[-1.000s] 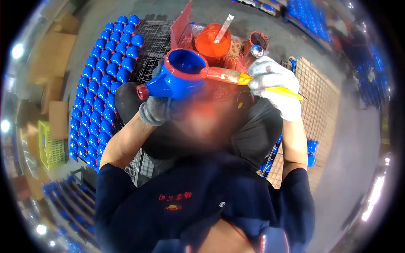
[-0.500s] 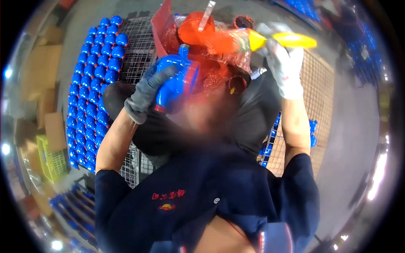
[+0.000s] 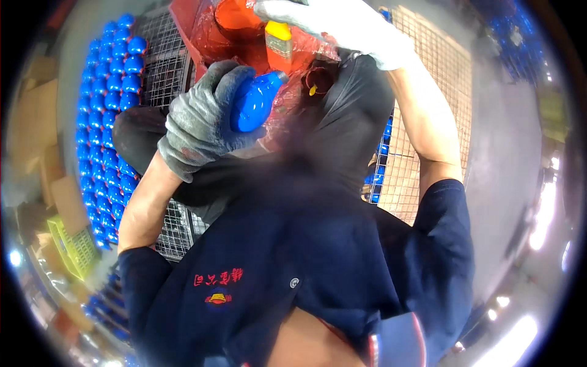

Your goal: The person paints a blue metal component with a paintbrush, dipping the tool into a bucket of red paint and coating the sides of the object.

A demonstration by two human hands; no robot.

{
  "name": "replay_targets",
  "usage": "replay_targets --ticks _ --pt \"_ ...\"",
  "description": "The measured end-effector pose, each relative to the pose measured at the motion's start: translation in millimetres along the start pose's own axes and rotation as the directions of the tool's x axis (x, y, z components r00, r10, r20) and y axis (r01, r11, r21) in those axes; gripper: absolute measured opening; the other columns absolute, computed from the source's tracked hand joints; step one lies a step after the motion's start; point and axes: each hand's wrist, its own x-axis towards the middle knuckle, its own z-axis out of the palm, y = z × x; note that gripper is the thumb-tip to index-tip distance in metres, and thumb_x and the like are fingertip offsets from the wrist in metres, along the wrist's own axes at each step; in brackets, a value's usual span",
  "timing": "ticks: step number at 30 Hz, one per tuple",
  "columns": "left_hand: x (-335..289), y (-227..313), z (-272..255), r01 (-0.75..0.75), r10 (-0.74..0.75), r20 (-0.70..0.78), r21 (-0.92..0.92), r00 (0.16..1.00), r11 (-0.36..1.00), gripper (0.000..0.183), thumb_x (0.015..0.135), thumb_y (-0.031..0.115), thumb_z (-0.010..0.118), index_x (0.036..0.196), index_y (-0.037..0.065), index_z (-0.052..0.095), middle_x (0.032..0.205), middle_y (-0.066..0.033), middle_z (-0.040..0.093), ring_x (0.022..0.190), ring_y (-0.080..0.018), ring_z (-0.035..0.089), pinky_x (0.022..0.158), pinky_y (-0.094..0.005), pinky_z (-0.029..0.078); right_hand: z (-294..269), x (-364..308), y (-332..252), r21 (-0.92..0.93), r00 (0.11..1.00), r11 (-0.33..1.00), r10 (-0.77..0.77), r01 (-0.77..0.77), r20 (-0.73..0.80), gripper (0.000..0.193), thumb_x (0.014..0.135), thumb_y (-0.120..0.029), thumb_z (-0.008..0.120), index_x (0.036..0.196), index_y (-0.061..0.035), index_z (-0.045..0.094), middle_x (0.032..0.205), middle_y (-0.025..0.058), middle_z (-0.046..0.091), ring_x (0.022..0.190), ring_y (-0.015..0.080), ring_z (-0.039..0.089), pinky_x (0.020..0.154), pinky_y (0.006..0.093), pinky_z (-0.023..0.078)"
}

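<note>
My left hand, in a grey work glove, is wrapped round a glossy blue rounded piece with a narrow neck that points up and right. Farther off, my right hand in a white glove reaches across from the right. Its fingers are closed at a paintbrush with a yellow handle, a metal band and red-orange bristles. Most of the handle is hidden by the glove. The brush hangs beside an orange-red pot, over a red plastic-lined tray.
Rows of glossy blue pieces stand on a wire rack at the left. A dark red cup with a yellow bit inside sits by my knee. Another wire grid lies at the right. A yellow-green crate and cardboard boxes stand far left.
My right hand has swung left with the paintbrush, toward the pot, and the bristles now point toward me. The blue piece has turned, its neck tilting to the right.
</note>
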Motion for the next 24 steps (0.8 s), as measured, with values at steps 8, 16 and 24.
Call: replay_targets --ticks 8,16,24 --pt "-7.1 -25.2 10.2 0.272 -0.248 0.114 -0.482 0.962 0.833 0.085 0.066 0.037 0.093 0.136 0.008 0.056 0.123 -0.0111 0.065 0.111 -0.0248 0.065 0.096 -0.0398 0.053 11.1 -6.8 10.2 0.129 0.99 0.982 -0.136 0.139 -0.036 0.027 0.101 -0.027 0.057 0.091 -0.0027 0.064 0.076 0.0049 0.066 0.072 0.015 0.062 0.071 0.0299 0.049" --pt "-17.3 -47.1 5.6 0.469 -0.412 0.476 -0.874 0.777 -0.127 0.073 0.083 0.039 0.08 0.141 0.003 0.053 0.123 -0.0114 0.065 0.108 -0.0222 0.066 0.095 -0.0348 0.055 27.9 -8.7 62.8 -0.015 0.812 0.861 -0.486 0.509 -0.322 0.022 0.095 -0.014 0.066 0.114 -0.0035 0.068 0.098 0.0068 0.07 0.083 0.0159 0.066 0.076 0.0282 0.051" --pt "-10.8 -46.4 38.1 0.004 -0.301 0.292 -0.724 0.908 -0.69 0.074 0.099 0.051 0.055 0.15 0.001 0.039 0.145 -0.0181 0.05 0.119 -0.0286 0.051 0.102 -0.0419 0.042 44.5 1.9 106.8 0.38 0.783 0.716 -0.376 0.585 -0.496 0.015 0.09 0.0 0.066 0.105 -0.0018 0.068 0.099 0.0066 0.064 0.087 0.0151 0.063 0.074 0.0287 0.05"
